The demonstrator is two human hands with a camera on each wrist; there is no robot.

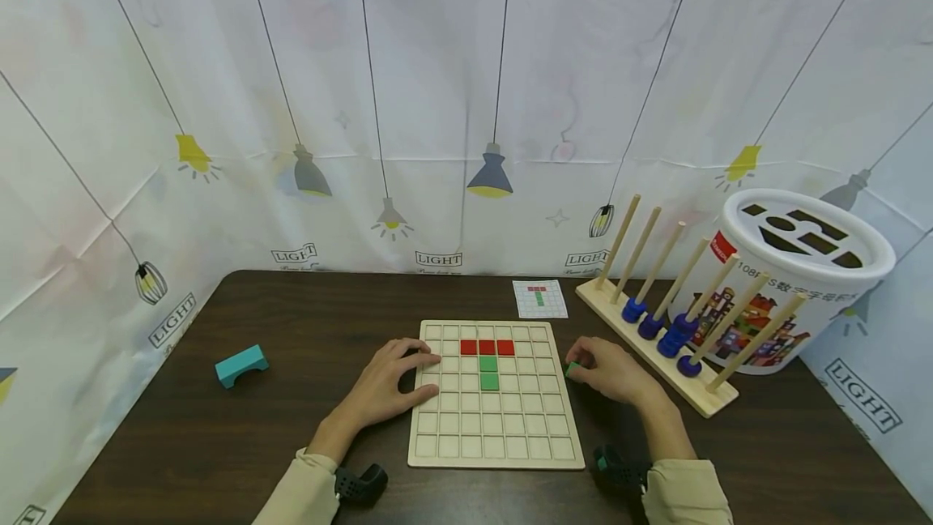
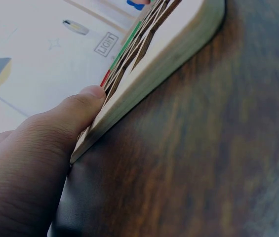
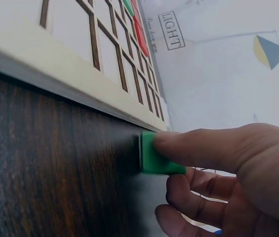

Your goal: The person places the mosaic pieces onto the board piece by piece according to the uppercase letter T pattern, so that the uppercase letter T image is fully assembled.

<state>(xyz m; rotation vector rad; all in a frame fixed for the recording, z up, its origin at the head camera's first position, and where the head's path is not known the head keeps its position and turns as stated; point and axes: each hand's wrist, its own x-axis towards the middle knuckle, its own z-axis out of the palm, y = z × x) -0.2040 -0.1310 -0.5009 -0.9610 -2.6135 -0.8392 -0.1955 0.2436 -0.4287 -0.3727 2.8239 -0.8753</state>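
A pale wooden grid board [image 1: 503,425] lies flat on the table. Three red square tiles [image 1: 486,347] sit in a row near its top, and two green tiles [image 1: 489,382] run down from the middle one. My left hand [image 1: 382,385] rests at the board's left edge, fingers and thumb touching its rim. Off the right edge, my right hand [image 1: 612,371] pinches a green block [image 3: 154,160] between thumb and fingers. In the right wrist view this block is beside the board, low over the tabletop; whether it touches the table I cannot tell.
Behind the board lies a small printed card [image 1: 547,307] with a red and green T pattern. A wooden peg stand [image 1: 703,397] with blue rings and a white lidded tub [image 1: 780,298] stand at right. A teal arch block [image 1: 241,364] lies at left on the dark table [image 1: 306,330].
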